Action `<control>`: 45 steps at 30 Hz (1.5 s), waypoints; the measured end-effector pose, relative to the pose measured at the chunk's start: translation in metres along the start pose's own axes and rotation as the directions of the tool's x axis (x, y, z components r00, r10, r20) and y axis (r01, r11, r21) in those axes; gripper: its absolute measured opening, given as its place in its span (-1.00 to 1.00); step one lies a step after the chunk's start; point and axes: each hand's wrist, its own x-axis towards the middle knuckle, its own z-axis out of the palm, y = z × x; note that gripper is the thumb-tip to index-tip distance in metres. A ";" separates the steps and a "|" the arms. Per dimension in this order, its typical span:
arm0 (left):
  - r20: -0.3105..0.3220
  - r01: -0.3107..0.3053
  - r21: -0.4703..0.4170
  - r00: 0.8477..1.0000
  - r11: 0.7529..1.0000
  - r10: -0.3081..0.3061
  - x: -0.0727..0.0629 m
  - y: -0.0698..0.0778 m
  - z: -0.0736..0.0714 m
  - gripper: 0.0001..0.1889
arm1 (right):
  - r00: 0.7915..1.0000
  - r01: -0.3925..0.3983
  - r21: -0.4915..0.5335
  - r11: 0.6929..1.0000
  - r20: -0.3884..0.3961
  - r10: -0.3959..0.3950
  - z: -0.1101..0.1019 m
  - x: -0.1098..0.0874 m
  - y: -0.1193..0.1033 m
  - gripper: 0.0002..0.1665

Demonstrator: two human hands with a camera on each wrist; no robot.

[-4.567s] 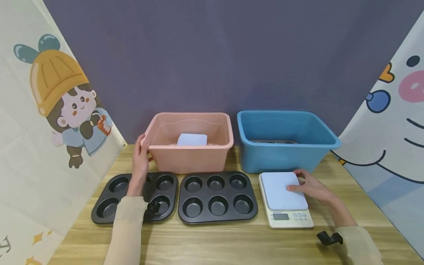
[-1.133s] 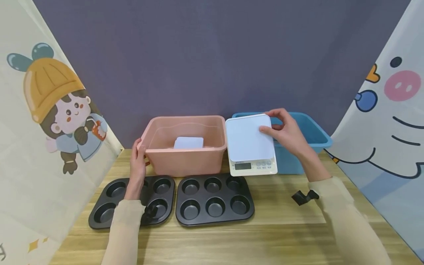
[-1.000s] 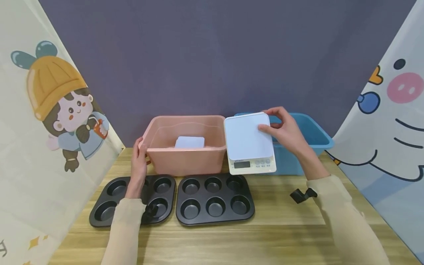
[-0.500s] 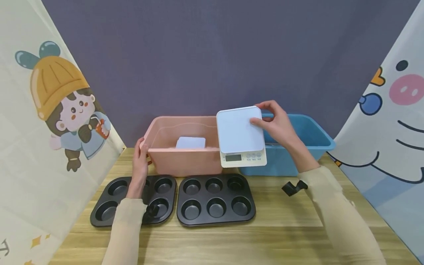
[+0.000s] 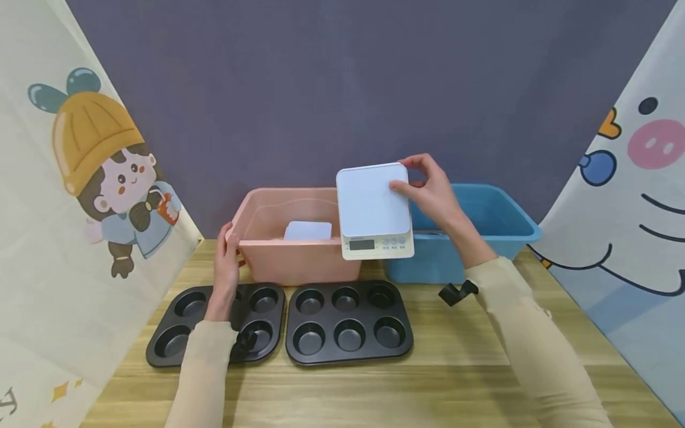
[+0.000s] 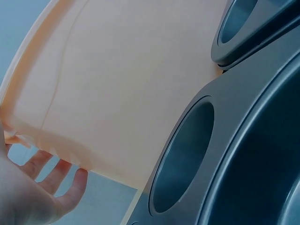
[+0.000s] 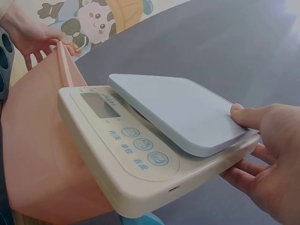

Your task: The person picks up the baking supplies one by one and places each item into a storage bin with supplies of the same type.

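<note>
My right hand (image 5: 430,193) pinches a white digital kitchen scale (image 5: 373,202) by its far right edge, thumb on top and fingers beneath. The scale is raised and tilted over the pink bin's right end, overlapping the blue bin's left side in the head view. Its display and buttons (image 7: 143,144) show in the right wrist view. My left hand (image 5: 226,267) grips the left end of the pink bin (image 5: 299,261) at its rim, with fingers (image 6: 72,190) curled under the edge. Inside that bin lies another pale, flat-topped object (image 5: 308,230), its lower part hidden by the front wall.
Two black muffin pans stand before the bins: a left pan (image 5: 278,324), partly under my left forearm, and a middle pan (image 5: 349,355). The blue bin (image 5: 481,238) stands right of the pink one. Behind hangs a dark curtain (image 5: 342,89); the wooden table (image 5: 455,368) extends forward.
The right hand has lifted the scale off the table in front of the blue bin and carried it up and left toward the pink bin. The left hand has stayed on the rim.
</note>
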 end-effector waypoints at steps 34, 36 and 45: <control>-0.037 0.014 0.003 0.999 1.000 -0.014 0.011 -0.016 0.001 -0.46 | 0.996 0.078 0.136 0.988 -0.046 -0.072 0.055 0.031 -0.020 -0.40; -0.033 0.013 0.009 0.999 1.000 -0.013 0.005 -0.008 0.002 -0.46 | 0.996 0.072 0.140 0.988 -0.057 -0.065 0.060 0.033 -0.020 -0.40; -0.018 -0.002 -0.002 1.000 1.000 0.002 -0.001 0.002 0.001 -0.46 | 0.994 0.090 0.166 0.982 -0.073 -0.079 0.079 0.043 -0.025 -0.43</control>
